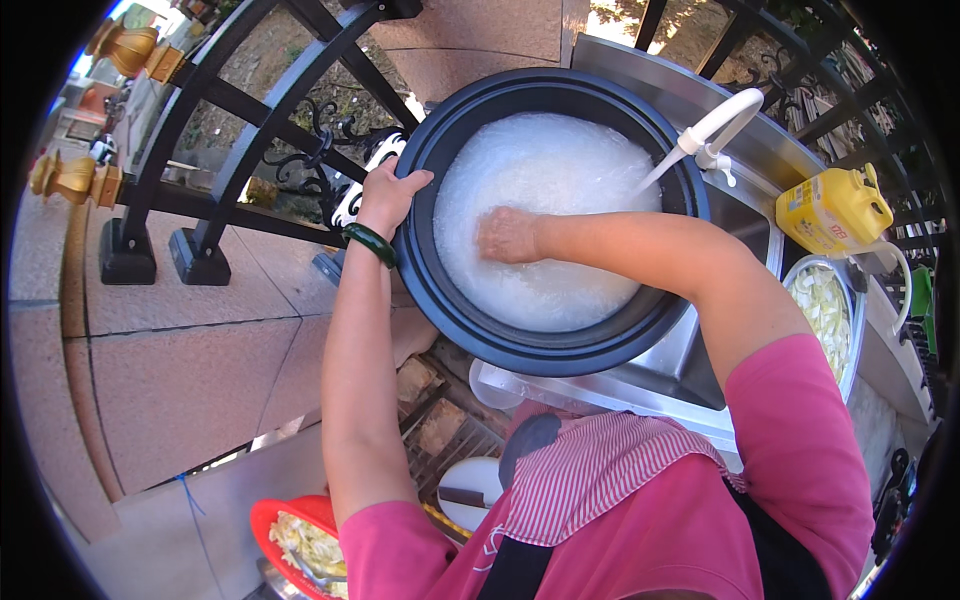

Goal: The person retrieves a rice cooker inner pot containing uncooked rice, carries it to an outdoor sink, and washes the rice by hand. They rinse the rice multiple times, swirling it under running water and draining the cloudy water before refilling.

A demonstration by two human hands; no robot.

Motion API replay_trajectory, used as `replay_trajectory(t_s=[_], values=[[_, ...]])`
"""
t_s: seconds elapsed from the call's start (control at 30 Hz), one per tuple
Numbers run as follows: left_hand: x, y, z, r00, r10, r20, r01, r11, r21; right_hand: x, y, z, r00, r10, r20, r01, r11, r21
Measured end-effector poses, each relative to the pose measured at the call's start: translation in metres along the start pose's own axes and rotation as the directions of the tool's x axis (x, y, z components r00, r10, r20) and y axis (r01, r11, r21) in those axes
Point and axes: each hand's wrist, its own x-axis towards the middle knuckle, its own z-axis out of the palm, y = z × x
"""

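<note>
A large round black pot [540,356] rests over the stainless steel sink [690,360]. Cloudy white water [540,165] swirls inside it, and whatever lies under the surface is hidden. At the pot's left side my left hand [388,196] grips the rim, thumb on top; a dark green bangle [369,244] circles that wrist. My right hand [511,235] is partly sunk in the water near the middle, its fingers blurred and mostly covered. From the right, a white faucet [712,124] pours a stream into the pot.
A yellow plastic jug [832,210] stands right of the sink, beside a metal tray of chopped pale vegetables [821,315]. A red basket [262,525] at lower left holds more cut vegetables. Black metal fence bars [247,150] run behind the pot and along the left.
</note>
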Motion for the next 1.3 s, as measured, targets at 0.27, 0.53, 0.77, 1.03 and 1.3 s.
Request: replay_trajectory(t_s=[0.27,0.53,0.77,1.03,1.3], values=[[0.001,0.000,0.002,1.000,0.021,-0.016,-0.020,0.999,0.038,-0.066,0.048,-0.025,0.750,0.573,0.329,-0.657,0.699,0.281],[0.000,-0.001,0.002,0.999,0.028,-0.023,-0.027,0.998,0.049,-0.083,-0.032,0.020,0.827,0.461,0.321,-0.559,0.731,0.392],[0.003,-0.006,-0.003,0.999,0.029,-0.018,-0.028,0.998,0.061,-0.007,-0.017,0.002,0.967,0.189,0.169,-0.237,0.913,0.332],[0.010,-0.011,-0.004,1.000,0.013,0.004,-0.013,1.000,0.016,-0.031,0.051,-0.024,0.754,0.585,0.300,-0.629,0.774,0.072],[0.003,-0.005,-0.002,1.000,0.001,-0.014,-0.001,1.000,0.005,-0.117,-0.001,-0.038,0.601,0.600,0.527,-0.771,0.611,0.183]])
